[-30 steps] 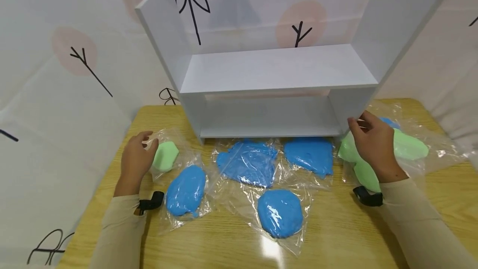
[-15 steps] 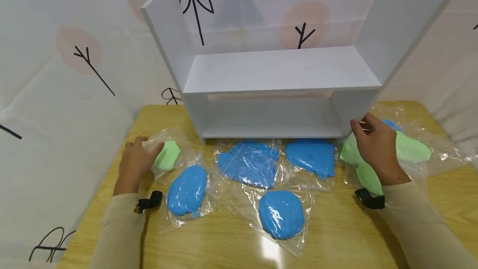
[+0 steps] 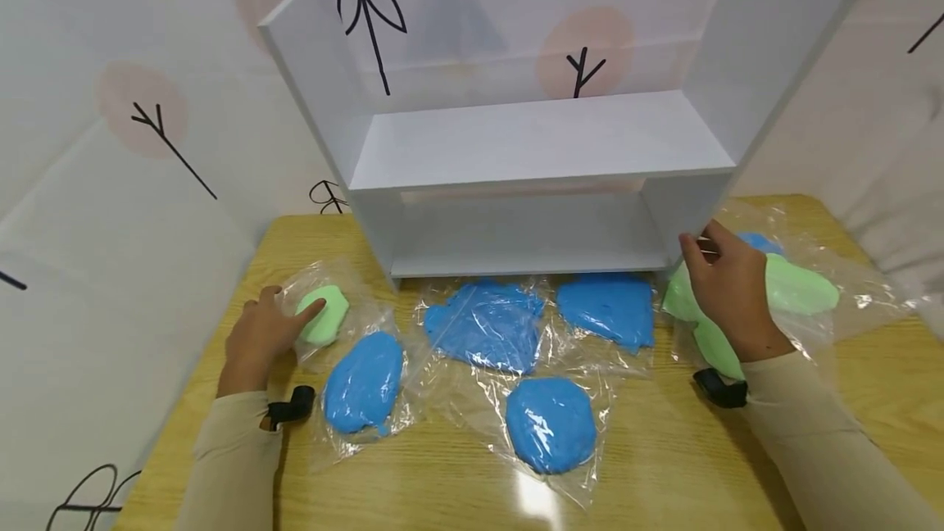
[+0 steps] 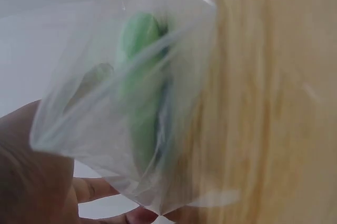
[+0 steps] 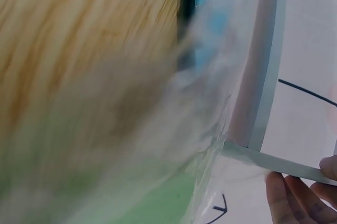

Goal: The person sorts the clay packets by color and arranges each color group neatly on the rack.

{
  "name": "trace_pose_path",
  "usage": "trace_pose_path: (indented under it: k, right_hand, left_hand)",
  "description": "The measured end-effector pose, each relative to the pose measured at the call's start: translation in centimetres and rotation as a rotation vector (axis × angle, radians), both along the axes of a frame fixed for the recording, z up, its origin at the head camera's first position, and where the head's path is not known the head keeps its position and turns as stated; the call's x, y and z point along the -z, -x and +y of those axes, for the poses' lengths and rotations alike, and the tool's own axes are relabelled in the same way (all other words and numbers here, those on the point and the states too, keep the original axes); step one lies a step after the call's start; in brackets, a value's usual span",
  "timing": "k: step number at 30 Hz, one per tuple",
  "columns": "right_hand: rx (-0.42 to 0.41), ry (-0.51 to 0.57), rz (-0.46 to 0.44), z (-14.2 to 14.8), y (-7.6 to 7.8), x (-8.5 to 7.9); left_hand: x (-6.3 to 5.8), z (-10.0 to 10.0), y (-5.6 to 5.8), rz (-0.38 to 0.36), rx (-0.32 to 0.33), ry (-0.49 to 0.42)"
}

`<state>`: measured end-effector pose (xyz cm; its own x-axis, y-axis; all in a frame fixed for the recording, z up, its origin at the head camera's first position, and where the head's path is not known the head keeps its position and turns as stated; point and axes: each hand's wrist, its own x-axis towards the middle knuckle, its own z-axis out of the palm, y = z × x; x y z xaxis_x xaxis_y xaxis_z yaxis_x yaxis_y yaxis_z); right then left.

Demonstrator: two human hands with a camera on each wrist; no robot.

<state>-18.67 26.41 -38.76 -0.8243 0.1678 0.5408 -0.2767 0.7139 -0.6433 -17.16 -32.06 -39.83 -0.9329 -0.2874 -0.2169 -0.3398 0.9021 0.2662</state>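
Note:
My left hand (image 3: 254,340) lies at the left side of the table, fingers spread over the edge of a clear plastic bag holding a flat green lump (image 3: 333,316). Its thumb reaches onto that lump. The left wrist view has the bag's plastic (image 4: 79,124) in front of part of the hand, with the green lump inside blurred. A white shelf unit (image 3: 546,138) stands at the back of the table. At its lower right, my right hand (image 3: 733,293) pinches the side panel (image 5: 287,166), thumb on one side and fingers on the other, as seen in the right wrist view.
Several bagged blue lumps lie before the shelf, one (image 3: 364,383) beside the left bag and one (image 3: 551,424) nearer the front. Bagged green lumps (image 3: 800,285) lie beneath and beyond the right hand. Patterned white cloth (image 3: 472,23) hangs behind the wooden table (image 3: 413,482).
My left hand has lowered and its fingers have spread, the thumb moving over the green lump. The right hand keeps its hold on the shelf unit. The head view has shifted slightly.

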Motion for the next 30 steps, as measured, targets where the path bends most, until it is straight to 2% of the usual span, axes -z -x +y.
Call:
trace_pose_path:
  k: [7,15,24,30]
  right_hand:
    - [-0.014,0.003,0.017,-0.2,0.1,-0.3]
    - [-0.010,0.010,0.015,-0.5,0.4,-0.3]
    - [-0.003,0.003,0.005,-0.4,-0.1,-0.1]
    - [-0.001,-0.001,0.005,-0.2,-0.2,-0.1]
  left_hand:
    - [-0.4,0.2,0.0,-0.021,0.025,0.051]
    - [-0.4,-0.1,-0.2,-0.082,0.051,0.109]
    - [-0.1,0.5,-0.3,-0.072,0.068,0.107]
    - [-0.6,1.0,-0.4,-0.064,0.126,0.104]
